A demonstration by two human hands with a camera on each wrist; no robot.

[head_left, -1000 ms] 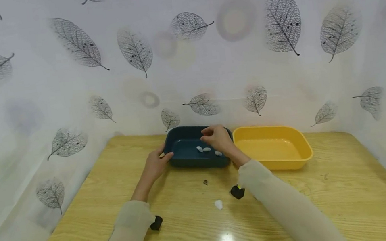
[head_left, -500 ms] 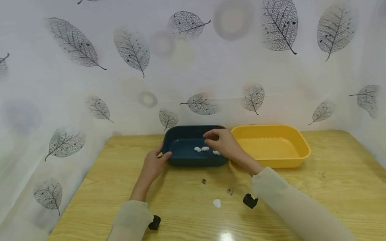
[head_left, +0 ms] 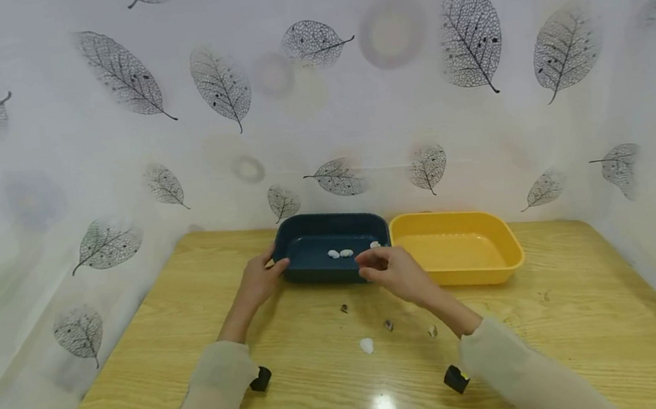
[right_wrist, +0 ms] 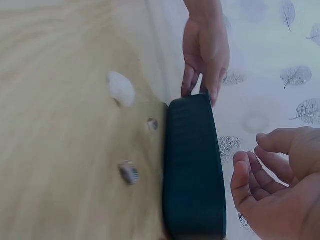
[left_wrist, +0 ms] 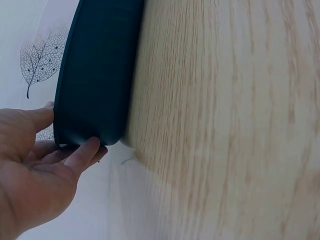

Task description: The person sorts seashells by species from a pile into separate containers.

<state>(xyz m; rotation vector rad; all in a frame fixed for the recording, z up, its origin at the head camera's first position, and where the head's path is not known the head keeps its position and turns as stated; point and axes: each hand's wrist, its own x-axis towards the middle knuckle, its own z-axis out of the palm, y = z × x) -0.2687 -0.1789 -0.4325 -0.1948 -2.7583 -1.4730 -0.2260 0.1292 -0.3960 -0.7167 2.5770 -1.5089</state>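
Observation:
My left hand (head_left: 260, 280) grips the left end of a dark blue tray (head_left: 325, 275), thumb at the rim and fingers against the outside wall, as the left wrist view also shows. Several small white seashells lie inside, among them a shell (head_left: 333, 254) near the middle and another shell (head_left: 375, 244) toward the right end. Over the tray's front right corner hovers my right hand (head_left: 400, 276), its fingers loosely bent and nothing between them in the right wrist view. On the table nearer me lie a white seashell (right_wrist: 121, 89), a striped snail shell (right_wrist: 128, 172) and a smaller shell (right_wrist: 152, 124).
A yellow tray (head_left: 468, 277) stands right beside the dark blue one, with no shells visible in it. Both are near the back of the wooden table (head_left: 304, 401), close to a leaf-patterned curtain (head_left: 316, 116). Black wrist cameras sit below both forearms.
My right hand has drawn back from above the tray toward its front right corner, uncovering small shells on the table. The left hand keeps its grip on the tray.

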